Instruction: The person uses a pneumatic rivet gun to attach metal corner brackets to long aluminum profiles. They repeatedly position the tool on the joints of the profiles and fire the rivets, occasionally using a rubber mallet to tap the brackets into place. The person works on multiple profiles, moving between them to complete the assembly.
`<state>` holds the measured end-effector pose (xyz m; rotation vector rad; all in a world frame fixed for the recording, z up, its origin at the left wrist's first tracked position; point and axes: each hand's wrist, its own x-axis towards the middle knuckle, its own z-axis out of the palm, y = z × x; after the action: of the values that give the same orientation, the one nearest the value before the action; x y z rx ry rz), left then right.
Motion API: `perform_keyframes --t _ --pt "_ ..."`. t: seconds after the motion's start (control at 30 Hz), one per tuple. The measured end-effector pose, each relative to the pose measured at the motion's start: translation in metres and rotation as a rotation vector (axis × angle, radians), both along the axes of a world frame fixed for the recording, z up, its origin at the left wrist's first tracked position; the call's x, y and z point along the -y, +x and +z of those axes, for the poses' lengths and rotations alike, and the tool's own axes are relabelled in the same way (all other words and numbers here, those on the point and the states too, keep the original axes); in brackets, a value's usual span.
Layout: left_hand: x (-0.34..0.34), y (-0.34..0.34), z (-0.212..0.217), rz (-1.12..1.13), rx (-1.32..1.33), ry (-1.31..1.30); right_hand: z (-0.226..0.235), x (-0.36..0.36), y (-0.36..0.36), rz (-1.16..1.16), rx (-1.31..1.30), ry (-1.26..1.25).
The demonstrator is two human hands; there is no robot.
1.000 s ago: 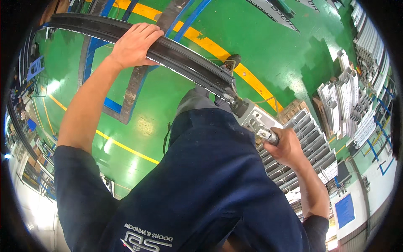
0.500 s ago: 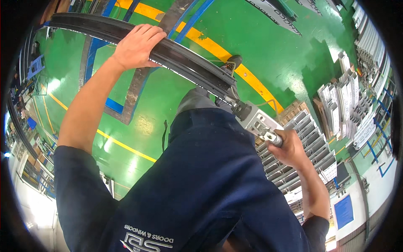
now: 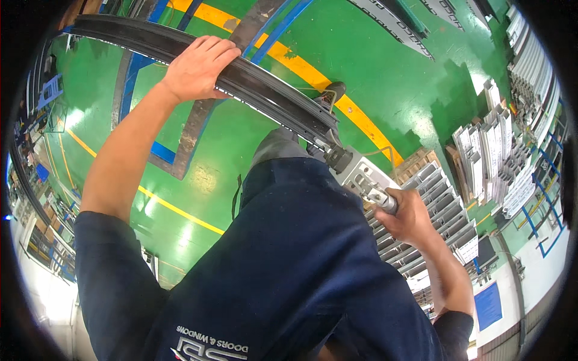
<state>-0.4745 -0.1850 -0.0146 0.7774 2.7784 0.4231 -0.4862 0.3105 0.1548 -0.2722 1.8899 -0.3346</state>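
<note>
My left hand [image 3: 201,67] is wrapped over a long black metal profile [image 3: 271,93], thumb below its near edge. The profile runs from the far left down to the middle of the view. Against its near right end sits a boxy silver hand tool [image 3: 364,177] with a dark round collar; whether the tip goes into the profile I cannot make out. My right hand [image 3: 406,216] grips the tool's rounded handle, fingers closed round it. A thin hose [image 3: 382,150] shows beside the tool.
Blue-framed stands [image 3: 165,150] with worn dark padding are under the profile. Stacked grey profiles [image 3: 433,210] lie close to my right hand, with further bundles [image 3: 487,150] beyond. A yellow line [image 3: 301,69] crosses the green floor [image 3: 391,78]. My shoe [image 3: 334,93] shows beyond the profile.
My right hand and the silver tool have shifted slightly left, along the profile's end. My left hand keeps its place on the profile.
</note>
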Motion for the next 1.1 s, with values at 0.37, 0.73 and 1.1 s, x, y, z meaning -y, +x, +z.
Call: perform_keyframes --t 0.37,0.73,1.1 --pt "-0.003 0.0 0.003 0.008 0.002 -0.024 -0.001 0.008 -0.003 -0.022 -0.02 0.007" --pt "-0.007 -0.001 0.005 0.019 0.027 -0.012 -0.003 0.015 -0.007 0.015 -0.034 -0.019" --pt "0.001 -0.008 0.006 0.062 0.054 -0.032 0.0 0.019 -0.012 0.033 -0.208 -0.206"
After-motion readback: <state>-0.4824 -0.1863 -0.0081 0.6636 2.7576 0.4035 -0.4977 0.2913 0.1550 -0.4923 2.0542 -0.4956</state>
